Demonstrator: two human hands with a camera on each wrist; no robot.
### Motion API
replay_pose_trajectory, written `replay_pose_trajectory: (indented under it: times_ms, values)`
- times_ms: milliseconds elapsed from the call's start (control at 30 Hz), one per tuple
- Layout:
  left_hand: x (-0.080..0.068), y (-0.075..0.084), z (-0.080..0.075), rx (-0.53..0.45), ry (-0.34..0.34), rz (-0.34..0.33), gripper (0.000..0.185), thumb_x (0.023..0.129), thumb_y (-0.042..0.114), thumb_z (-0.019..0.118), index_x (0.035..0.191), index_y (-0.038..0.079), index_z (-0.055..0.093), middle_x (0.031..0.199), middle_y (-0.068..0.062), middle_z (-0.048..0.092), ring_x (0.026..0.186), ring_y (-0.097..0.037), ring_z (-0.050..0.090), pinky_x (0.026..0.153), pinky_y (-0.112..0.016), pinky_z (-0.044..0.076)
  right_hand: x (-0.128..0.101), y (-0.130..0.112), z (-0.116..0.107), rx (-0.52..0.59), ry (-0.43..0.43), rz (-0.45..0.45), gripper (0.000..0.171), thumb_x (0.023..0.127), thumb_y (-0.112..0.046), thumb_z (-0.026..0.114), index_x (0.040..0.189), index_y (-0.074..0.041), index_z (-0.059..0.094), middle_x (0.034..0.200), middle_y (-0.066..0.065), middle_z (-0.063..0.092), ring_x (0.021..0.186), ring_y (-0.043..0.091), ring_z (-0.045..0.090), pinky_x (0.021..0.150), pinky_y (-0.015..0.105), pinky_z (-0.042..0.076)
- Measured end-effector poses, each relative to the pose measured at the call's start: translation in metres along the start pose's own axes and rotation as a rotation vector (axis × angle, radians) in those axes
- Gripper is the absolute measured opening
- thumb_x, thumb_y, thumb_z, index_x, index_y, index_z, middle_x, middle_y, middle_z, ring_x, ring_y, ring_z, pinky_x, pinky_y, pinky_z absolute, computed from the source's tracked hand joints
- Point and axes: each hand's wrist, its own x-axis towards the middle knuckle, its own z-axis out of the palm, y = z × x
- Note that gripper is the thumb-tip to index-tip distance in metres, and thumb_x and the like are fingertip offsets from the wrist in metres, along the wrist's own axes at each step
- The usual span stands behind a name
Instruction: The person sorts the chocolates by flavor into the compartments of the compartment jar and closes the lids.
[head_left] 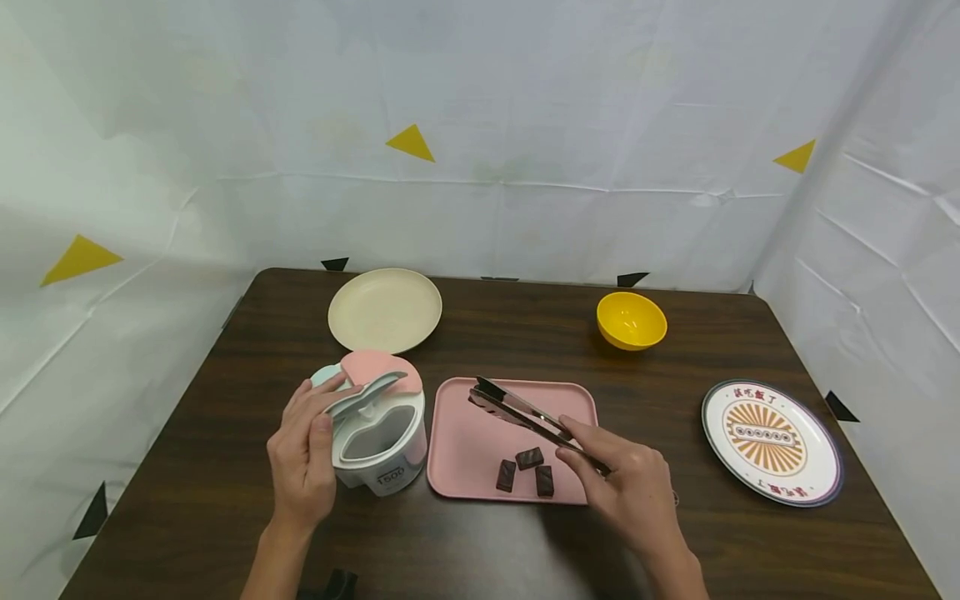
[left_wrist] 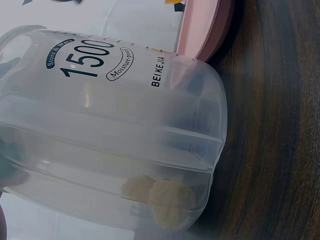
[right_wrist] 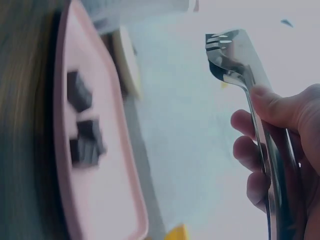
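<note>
The left hand (head_left: 300,458) grips the translucent storage canister (head_left: 381,442) on the tabletop (head_left: 480,542), its wall printed "1500", "Store & Ware", "Moisture-proof" and "BEI KE JA". The right hand (head_left: 626,487) is clamped on metal tongs (head_left: 525,414), held above the pink tray (head_left: 465,442), where three chocolate pieces (head_left: 525,472) lie.

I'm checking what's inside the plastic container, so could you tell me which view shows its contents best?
The left wrist view: through the container's clear wall, pale pieces lie at the bottom. The head view shows the container with its lid lifted by the left hand, contents unreadable. The right wrist view shows none.
</note>
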Motion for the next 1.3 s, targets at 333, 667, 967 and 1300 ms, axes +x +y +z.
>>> replay_pose_trajectory:
  times_ms: [333, 667, 967, 1300]
  values:
    - [0.0, 0.0, 0.0, 0.005, -0.004, -0.004, 0.028, 0.094, -0.004, 0.042, 0.099, -0.011, 0.068, 0.095, -0.025, 0.069, 0.11, -0.038, 0.063, 0.11, -0.045, 0.03, 0.011, -0.038, 0.027, 0.179, -0.02, -0.108, 0.039, 0.08, -0.012, 0.08, 0.118, -0.013, 0.073, 0.103, -0.003, 0.074, 0.081, 0.009, 0.071, 0.065, 0.021, 0.053]
    - [0.0, 0.0, -0.001, 0.003, -0.007, -0.001, 0.028, 0.094, -0.004, 0.042, 0.099, -0.011, 0.069, 0.095, -0.024, 0.069, 0.11, -0.038, 0.063, 0.109, -0.045, 0.03, 0.014, -0.06, 0.045, 0.161, -0.039, -0.177, 0.039, 0.082, -0.016, 0.079, 0.12, -0.014, 0.072, 0.103, -0.006, 0.073, 0.077, 0.004, 0.066, 0.062, 0.019, 0.049]
    - [0.0, 0.0, -0.001, 0.006, -0.005, -0.004, 0.028, 0.095, -0.004, 0.042, 0.099, -0.011, 0.069, 0.095, -0.024, 0.069, 0.11, -0.038, 0.063, 0.109, -0.045, 0.031, 0.016, -0.064, 0.046, 0.139, -0.07, -0.194, 0.039, 0.084, -0.02, 0.078, 0.122, -0.016, 0.07, 0.103, -0.008, 0.072, 0.066, 0.001, 0.056, 0.056, 0.014, 0.043]
    - [0.0, 0.0, 0.0, 0.009, -0.001, -0.004, 0.027, 0.095, -0.004, 0.043, 0.099, -0.011, 0.069, 0.094, -0.024, 0.07, 0.11, -0.037, 0.063, 0.109, -0.044, 0.031, 0.017, -0.065, 0.042, 0.114, -0.119, -0.18, 0.043, 0.084, -0.022, 0.078, 0.125, -0.017, 0.068, 0.105, -0.009, 0.071, 0.067, 0.002, 0.056, 0.056, 0.013, 0.043]
